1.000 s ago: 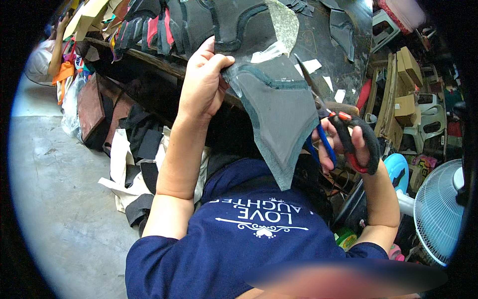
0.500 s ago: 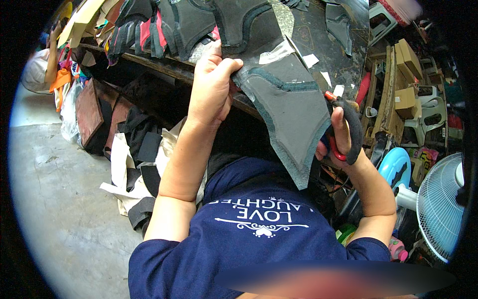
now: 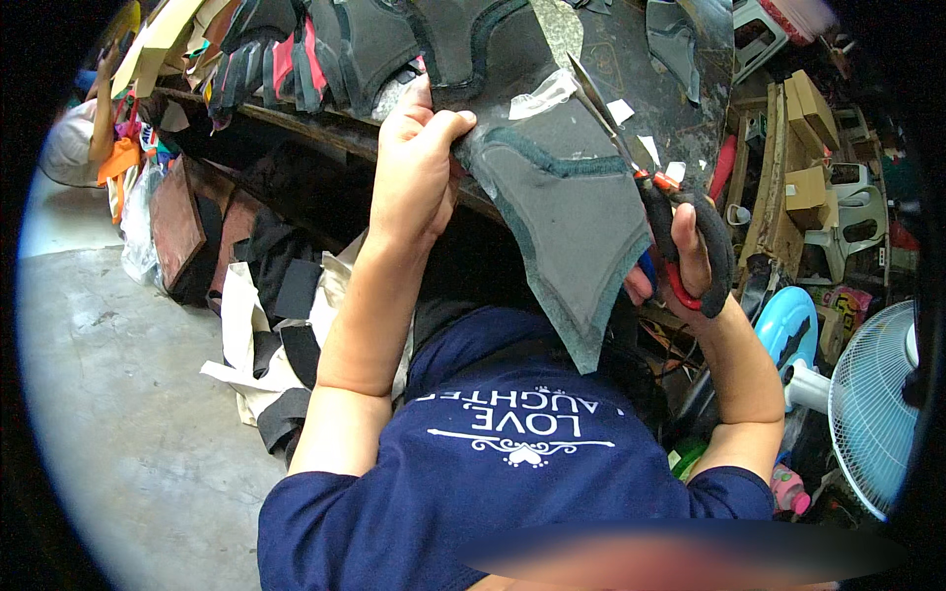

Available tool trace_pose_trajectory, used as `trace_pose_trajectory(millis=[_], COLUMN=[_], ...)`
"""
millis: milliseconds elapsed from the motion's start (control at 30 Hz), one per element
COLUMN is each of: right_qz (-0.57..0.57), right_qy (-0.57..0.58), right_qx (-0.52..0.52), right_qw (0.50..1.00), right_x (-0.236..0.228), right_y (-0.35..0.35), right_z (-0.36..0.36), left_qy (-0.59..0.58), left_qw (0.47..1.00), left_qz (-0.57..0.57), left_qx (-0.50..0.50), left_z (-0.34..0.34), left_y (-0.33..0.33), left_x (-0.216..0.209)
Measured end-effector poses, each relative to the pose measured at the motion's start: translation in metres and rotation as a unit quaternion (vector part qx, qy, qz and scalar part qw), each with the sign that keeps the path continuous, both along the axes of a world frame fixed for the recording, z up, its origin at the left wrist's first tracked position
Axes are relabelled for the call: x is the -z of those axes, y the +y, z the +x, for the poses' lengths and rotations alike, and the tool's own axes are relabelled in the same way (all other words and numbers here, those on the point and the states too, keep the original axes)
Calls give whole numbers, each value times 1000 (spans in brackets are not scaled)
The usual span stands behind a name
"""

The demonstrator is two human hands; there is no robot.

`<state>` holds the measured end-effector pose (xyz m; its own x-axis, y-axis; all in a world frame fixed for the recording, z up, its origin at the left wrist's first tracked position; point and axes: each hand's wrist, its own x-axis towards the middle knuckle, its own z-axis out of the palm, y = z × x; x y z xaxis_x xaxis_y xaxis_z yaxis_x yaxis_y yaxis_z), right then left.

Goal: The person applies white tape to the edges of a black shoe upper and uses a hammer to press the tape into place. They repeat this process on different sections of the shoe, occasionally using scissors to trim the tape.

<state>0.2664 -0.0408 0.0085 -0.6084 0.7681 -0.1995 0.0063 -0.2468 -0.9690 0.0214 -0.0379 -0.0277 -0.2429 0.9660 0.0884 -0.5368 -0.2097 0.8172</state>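
Observation:
My left hand [image 3: 416,172] pinches the upper left corner of a flat, grey, angular cut piece [image 3: 572,222] with a dark blue-green border. The piece hangs in front of my shirt, and its pointed end is downward. My right hand [image 3: 698,258] grips a pair of scissors [image 3: 660,181] with black-wrapped handles and red parts. Their blades point up and away, along the upper right side of the piece. Whether they touch it I cannot tell. White scraps [image 3: 619,111] lie beyond the blades.
Several similar dark pieces [image 3: 379,44] lie along the dark worktable [image 3: 680,128], another [image 3: 673,44] at its far right. Fabric scraps [image 3: 236,325] are heaped at left below the table. A fan [image 3: 875,409] stands at right, near cardboard boxes [image 3: 806,195]. Another person [image 3: 84,138] is at far left.
The scissors have moved slightly right, away from the piece, and their blades now show more fully. The piece has shifted slightly left, still in my left hand.

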Motion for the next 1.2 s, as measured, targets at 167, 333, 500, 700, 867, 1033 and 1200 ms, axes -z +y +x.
trace_pose_trajectory(millis=[167,333,500,700,867,1033,1200], right_qz=[26,0,-63,200,419,443,469], right_qy=[-42,-48,39,-210,-568,-596,-556], right_qx=[-17,-10,-9,9,86,113,153], right_qw=[999,999,997,957,703,660,670], right_x=[-6,5,14,3,20,30,26], right_y=[1,2,15,95,154,162,146], right_z=[1,6,14,34,42,37,27], left_qy=[13,26,-83,-425,-417,-374,7], left_qw=[1000,999,994,875,853,878,989], left_qz=[4,7,-66,29,79,67,-73], left_qx=[-5,-18,-39,228,302,292,129], left_z=[0,1,-10,-19,-19,-21,-18], left_y=[-1,0,2,-6,-5,-11,-19], left_x=[-5,-1,8,20,29,29,13])
